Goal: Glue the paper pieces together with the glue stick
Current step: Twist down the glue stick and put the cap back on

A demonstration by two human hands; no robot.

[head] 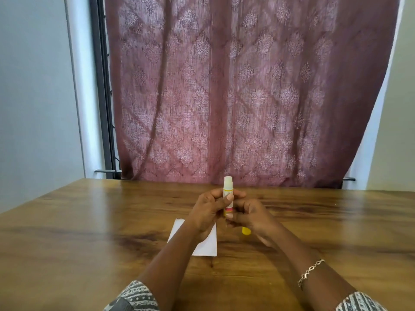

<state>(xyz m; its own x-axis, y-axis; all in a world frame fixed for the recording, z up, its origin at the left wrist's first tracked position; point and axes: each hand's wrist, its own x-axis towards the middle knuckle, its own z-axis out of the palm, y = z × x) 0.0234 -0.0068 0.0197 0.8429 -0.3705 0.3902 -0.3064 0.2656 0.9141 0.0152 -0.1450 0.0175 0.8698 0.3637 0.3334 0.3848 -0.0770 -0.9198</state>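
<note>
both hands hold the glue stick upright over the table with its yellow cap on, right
Not the cap: the head view shows the glue stick bare-tipped and the yellow cap by the right hand, seemingly on the table. That hand and the left hand do hold it upright.

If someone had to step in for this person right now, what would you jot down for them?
Left hand: grips the glue stick, held upright above the table.
Right hand: pinches the stick's base.
Yellow cap: off, lying on the table by the right hand.
White paper: flat on the table under the left forearm; separate pieces cannot be told apart.
Done: stick uncapped.
Left: rub glue on the paper, then press the pieces together.
</note>
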